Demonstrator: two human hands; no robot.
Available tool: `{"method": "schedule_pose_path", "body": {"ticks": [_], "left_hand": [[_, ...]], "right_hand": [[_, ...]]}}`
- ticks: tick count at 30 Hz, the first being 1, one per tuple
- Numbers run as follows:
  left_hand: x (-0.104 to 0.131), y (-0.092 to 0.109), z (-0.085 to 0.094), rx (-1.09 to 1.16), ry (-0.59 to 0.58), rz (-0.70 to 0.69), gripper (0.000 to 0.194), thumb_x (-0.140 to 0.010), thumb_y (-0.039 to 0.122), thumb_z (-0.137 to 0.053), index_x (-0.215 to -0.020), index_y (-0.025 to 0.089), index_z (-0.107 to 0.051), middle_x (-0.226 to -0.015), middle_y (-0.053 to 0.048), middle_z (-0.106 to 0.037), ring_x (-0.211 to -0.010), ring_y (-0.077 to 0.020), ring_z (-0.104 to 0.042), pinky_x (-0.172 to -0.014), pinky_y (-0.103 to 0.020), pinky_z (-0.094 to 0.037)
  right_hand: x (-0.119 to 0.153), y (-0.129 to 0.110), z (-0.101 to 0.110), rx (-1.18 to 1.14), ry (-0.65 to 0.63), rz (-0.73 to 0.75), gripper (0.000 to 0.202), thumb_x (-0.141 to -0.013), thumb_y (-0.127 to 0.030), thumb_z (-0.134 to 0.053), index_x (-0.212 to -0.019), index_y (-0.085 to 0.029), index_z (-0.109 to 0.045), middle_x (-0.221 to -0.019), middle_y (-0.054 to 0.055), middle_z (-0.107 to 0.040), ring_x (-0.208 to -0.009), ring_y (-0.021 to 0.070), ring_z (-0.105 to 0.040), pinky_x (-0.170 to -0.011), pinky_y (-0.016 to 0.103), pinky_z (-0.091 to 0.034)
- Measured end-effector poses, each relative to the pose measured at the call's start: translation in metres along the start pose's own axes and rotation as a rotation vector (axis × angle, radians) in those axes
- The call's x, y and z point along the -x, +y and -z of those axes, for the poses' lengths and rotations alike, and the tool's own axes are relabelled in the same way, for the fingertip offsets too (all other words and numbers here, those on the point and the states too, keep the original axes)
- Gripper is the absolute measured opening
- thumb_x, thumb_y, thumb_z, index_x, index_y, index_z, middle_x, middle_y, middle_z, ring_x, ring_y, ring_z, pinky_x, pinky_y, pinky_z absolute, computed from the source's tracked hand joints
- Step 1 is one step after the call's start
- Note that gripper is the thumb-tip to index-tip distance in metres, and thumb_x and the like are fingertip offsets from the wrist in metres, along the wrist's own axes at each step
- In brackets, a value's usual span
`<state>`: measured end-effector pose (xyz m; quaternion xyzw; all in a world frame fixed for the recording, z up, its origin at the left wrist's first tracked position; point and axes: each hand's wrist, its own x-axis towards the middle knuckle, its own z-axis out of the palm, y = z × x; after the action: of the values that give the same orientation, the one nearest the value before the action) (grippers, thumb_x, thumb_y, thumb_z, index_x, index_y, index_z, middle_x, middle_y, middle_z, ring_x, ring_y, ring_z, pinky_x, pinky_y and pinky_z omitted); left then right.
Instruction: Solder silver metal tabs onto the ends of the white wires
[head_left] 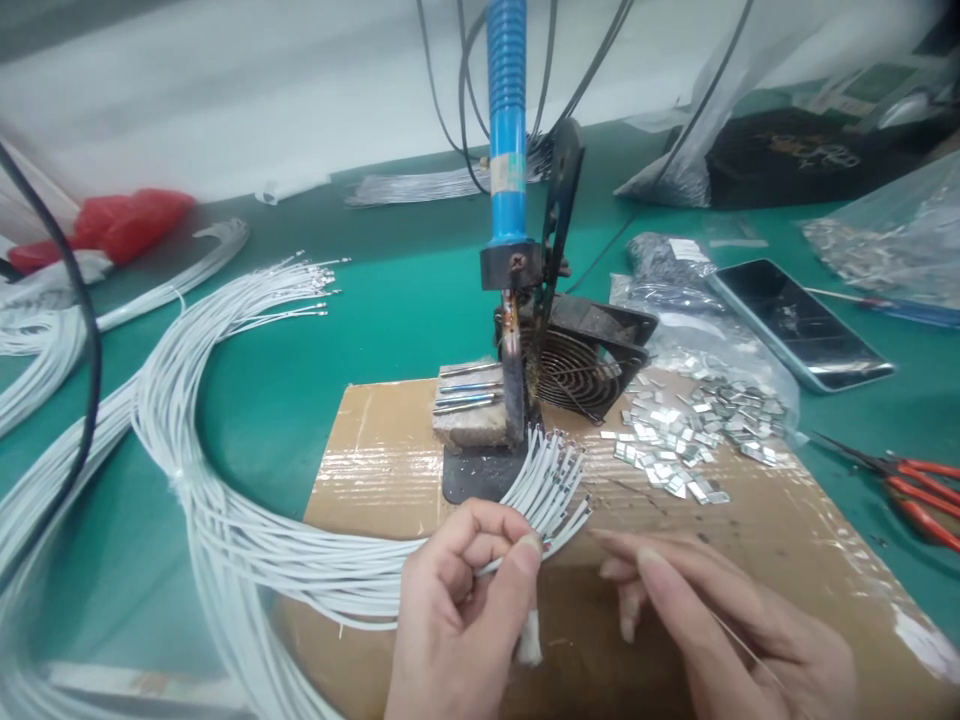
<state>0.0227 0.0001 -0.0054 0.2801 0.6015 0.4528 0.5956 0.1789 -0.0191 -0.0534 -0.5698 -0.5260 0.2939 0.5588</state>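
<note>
My left hand (472,600) is closed, thumb against index finger, pinching a white cable at the tip end of a bundle of white cables (330,555). A short whitish piece (529,640) shows below the fingertips; what it is I cannot tell. My right hand (720,610) is a little to the right, with a thin solder wire (739,640) running through its fingers. Its fingertips are apart from the cable ends. Above the cables stands a blue-handled soldering iron (508,130), mounted tip down on a stand. What exactly lies under the left thumb is hidden.
Cardboard (382,440) covers the bench before me. By the iron are a grey block with metal rods (469,395) and a small fan (592,355). Small metallic pieces (682,440), a phone (802,325) and red-handled pliers (915,490) lie right. More cables (217,310) lie left.
</note>
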Motion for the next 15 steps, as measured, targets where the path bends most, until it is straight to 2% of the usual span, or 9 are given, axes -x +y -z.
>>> {"method": "schedule_pose_path", "body": {"ticks": [2,4,5,8,11,13,15], "left_hand": [[-0.001,0.002,0.001,-0.030,0.025,-0.017,0.033,-0.072,0.039,-0.089,-0.072,0.015,-0.068,-0.051,0.009,-0.045,-0.047,-0.0045,-0.029,-0.046,-0.016,-0.022],[-0.001,0.004,0.001,-0.055,0.060,-0.035,0.028,-0.071,0.036,-0.088,-0.072,0.015,-0.069,-0.052,0.009,-0.044,-0.050,-0.0050,-0.028,-0.048,-0.016,-0.020],[-0.001,0.005,0.001,-0.065,0.074,-0.043,0.026,-0.071,0.035,-0.087,-0.072,0.015,-0.069,-0.053,0.009,-0.045,-0.051,-0.0055,-0.029,-0.049,-0.016,-0.020],[0.000,0.006,-0.001,-0.098,0.094,-0.063,0.023,-0.071,0.033,-0.085,-0.072,0.017,-0.069,-0.054,0.008,-0.048,-0.051,-0.0064,-0.033,-0.050,-0.017,-0.022],[0.001,0.005,-0.003,-0.140,0.096,-0.095,0.022,-0.073,0.032,-0.082,-0.071,0.017,-0.066,-0.053,0.008,-0.045,-0.050,-0.0070,-0.032,-0.050,-0.018,-0.022],[0.001,0.004,-0.005,-0.180,0.097,-0.119,0.021,-0.075,0.032,-0.080,-0.071,0.017,-0.065,-0.053,0.009,-0.043,-0.051,-0.0077,-0.031,-0.050,-0.019,-0.021],[0.001,0.002,-0.005,-0.224,0.090,-0.134,0.021,-0.076,0.032,-0.079,-0.071,0.018,-0.064,-0.052,0.009,-0.042,-0.050,-0.0082,-0.030,-0.051,-0.020,-0.020]], "right_hand": [[-0.001,0.010,0.019,0.116,0.003,-0.010,0.014,-0.091,-0.031,-0.073,-0.089,-0.032,-0.086,-0.080,-0.001,-0.081,-0.070,0.0153,-0.079,-0.061,0.013,-0.061],[-0.007,0.020,0.041,0.295,0.034,-0.091,0.018,-0.087,-0.043,-0.076,-0.089,-0.029,-0.087,-0.081,0.001,-0.083,-0.071,0.0190,-0.081,-0.063,0.018,-0.064],[-0.011,0.024,0.051,0.393,0.128,-0.154,0.023,-0.086,-0.047,-0.076,-0.090,-0.027,-0.088,-0.078,0.002,-0.082,-0.068,0.0195,-0.080,-0.064,0.019,-0.065],[-0.030,0.032,0.073,0.524,0.198,-0.232,0.023,-0.080,-0.039,-0.082,-0.093,-0.022,-0.089,-0.085,0.006,-0.084,-0.073,0.0207,-0.081,-0.063,0.019,-0.062],[-0.047,0.035,0.081,0.528,0.091,-0.251,0.018,-0.069,-0.037,-0.086,-0.080,-0.023,-0.088,-0.066,0.003,-0.079,-0.051,0.0154,-0.071,-0.048,0.019,-0.054],[-0.052,0.038,0.082,0.504,0.022,-0.245,0.017,-0.065,-0.039,-0.087,-0.075,-0.025,-0.087,-0.059,0.001,-0.075,-0.044,0.0132,-0.066,-0.042,0.019,-0.049],[-0.050,0.044,0.081,0.462,0.041,-0.221,0.020,-0.055,-0.038,-0.093,-0.069,-0.026,-0.085,-0.057,0.000,-0.072,-0.041,0.0127,-0.064,-0.038,0.020,-0.045]]}}
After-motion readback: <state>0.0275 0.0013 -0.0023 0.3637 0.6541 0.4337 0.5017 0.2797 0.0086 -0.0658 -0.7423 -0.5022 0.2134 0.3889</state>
